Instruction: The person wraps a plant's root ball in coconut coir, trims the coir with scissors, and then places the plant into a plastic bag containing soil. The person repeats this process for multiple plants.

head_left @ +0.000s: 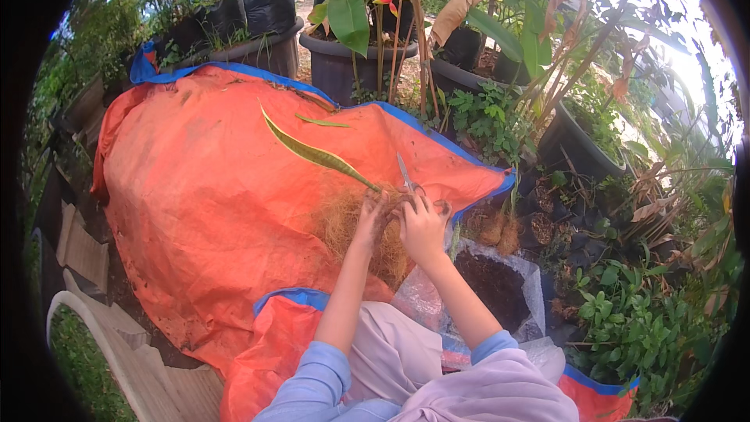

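Observation:
My left hand (373, 217) pinches the base of a snake plant leaf (316, 155), a long green blade with yellow margins that points up and left. Close beside it, my right hand (423, 225) holds a pair of scissors (404, 169), blades pointing away from me and one dark handle loop showing past the fingers. The fingertips of both hands meet at the leaf's base, where dark soil and fibre partly hide the grip. Beneath the hands lies a loose heap of brown coir-like fibre (340, 220). Soil stains my fingers.
An orange tarpaulin (193, 187) with blue edging covers the ground; a cut leaf piece (322, 122) lies on it. To the right, dark soil (489, 284) sits on bubble wrap (536, 299). Large planters (345, 70) stand behind; leafy plants (633, 299) crowd the right side.

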The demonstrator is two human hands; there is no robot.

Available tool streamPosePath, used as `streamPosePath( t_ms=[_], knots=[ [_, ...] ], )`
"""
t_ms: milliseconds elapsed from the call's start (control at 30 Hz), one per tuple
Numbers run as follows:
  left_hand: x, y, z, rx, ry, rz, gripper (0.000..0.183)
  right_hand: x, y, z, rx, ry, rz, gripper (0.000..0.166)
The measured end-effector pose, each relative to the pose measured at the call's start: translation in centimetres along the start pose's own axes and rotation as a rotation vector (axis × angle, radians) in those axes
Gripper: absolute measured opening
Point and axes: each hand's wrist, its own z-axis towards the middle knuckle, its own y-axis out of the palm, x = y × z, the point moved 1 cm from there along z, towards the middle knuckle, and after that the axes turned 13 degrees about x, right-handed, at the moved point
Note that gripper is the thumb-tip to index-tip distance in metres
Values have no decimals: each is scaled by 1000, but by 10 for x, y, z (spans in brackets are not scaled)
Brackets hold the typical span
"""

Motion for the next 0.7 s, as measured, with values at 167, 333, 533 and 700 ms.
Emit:
streamPosePath(
  t_ms=[167,333,533,700],
  knots=[
    [-5,-12,12,-96,77,184,42,7,-4,4,2,46,139,13],
    [-11,-17,17,-148,121,183,35,13,-6,7,-62,16,132,12],
    [-17,-15,14,-77,44,206,32,22,0,8,-51,-51,138,15],
    [-17,-14,12,-101,36,194,31,26,3,10,-133,-3,207,17]
  ],
)
